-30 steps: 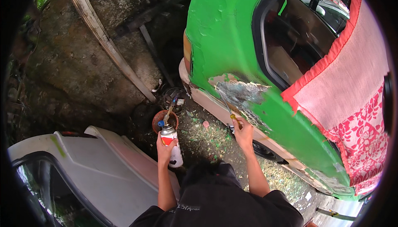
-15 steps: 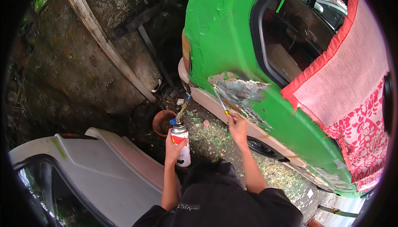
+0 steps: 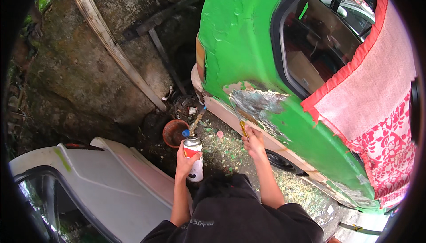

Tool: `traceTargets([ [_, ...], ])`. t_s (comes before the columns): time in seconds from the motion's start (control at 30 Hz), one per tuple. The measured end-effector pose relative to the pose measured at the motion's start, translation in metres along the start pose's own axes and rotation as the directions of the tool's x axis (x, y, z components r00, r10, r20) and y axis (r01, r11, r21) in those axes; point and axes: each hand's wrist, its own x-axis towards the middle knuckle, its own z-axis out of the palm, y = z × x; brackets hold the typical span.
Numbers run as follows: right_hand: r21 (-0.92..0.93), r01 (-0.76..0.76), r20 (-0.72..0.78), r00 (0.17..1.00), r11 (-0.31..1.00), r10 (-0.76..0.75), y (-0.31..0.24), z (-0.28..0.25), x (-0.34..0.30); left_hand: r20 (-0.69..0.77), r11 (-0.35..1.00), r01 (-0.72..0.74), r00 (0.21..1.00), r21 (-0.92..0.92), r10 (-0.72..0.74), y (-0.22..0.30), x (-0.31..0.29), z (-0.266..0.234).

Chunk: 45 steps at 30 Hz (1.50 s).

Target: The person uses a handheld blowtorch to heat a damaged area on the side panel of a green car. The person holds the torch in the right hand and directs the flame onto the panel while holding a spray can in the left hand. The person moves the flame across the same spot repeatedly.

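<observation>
- Partway, it seems: a ragged bare patch (image 3: 262, 103) shows on the green car (image 3: 235, 39); paint remains all around it;
- left hand (image 3: 183, 164), fingers wrapped round a torch canister (image 3: 195, 168);
- right hand (image 3: 254, 142), fingers closed on a yellow-handled tool (image 3: 242, 126); tip at the patch's edge, contact unclear.
</observation>
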Motion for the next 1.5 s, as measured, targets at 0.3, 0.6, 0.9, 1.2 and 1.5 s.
traceTargets([
  [0.3, 0.113, -0.097, 0.114, 0.99, 0.989, 0.084, 0.003, -0.008, 0.009, 0.014, 0.999, 0.032, 0.999, -0.042, -0.031, -0.004, -0.004, 0.003],
  [0.6, 0.268, -0.246, 0.37, 0.919, 0.932, 0.136, 0.01, -0.055, 0.009, -0.015, 0.995, 0.023, 1.0, 0.096, -0.022, 0.003, -0.022, 0.017],
  [0.9, 0.441, -0.356, 0.567, 0.822, 0.824, 0.051, -0.007, -0.05, -0.011, -0.05, 0.994, 0.015, 0.999, 0.109, -0.01, 0.006, -0.044, 0.049],
  [1.2, 0.029, 0.007, 0.191, 0.982, 1.0, -0.012, -0.014, -0.017, -0.004, -0.029, 0.999, 0.023, 0.999, 0.03, -0.022, 0.009, -0.051, 0.073],
  [1.5, -0.066, 0.127, 0.11, 0.987, 0.99, -0.119, 0.004, -0.007, 0.013, -0.037, 1.0, 0.01, 0.999, 0.007, -0.01, -0.006, -0.048, 0.061],
])
